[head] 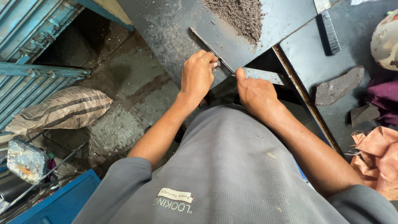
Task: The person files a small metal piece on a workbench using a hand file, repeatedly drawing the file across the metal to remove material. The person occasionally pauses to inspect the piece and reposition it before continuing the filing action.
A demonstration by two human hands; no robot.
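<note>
While both hands grip: left hand (198, 74) on thin rod (207, 45), right hand (255, 93) on flat bar (264, 75), dust heap (240, 16) beyond.

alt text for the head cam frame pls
Seen from above, a person's left hand pinches a thin metal strip lying on a dark metal table, while the right hand grips a flat metal piece. A pile of dark filings sits beyond.

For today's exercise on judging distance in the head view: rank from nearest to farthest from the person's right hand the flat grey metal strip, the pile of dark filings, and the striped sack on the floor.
1. Flat grey metal strip: under the thumb of the right hand, at the bench edge.
2. Pile of dark filings: up on the dark bench top.
3. Striped sack: far left, on the floor.
</note>
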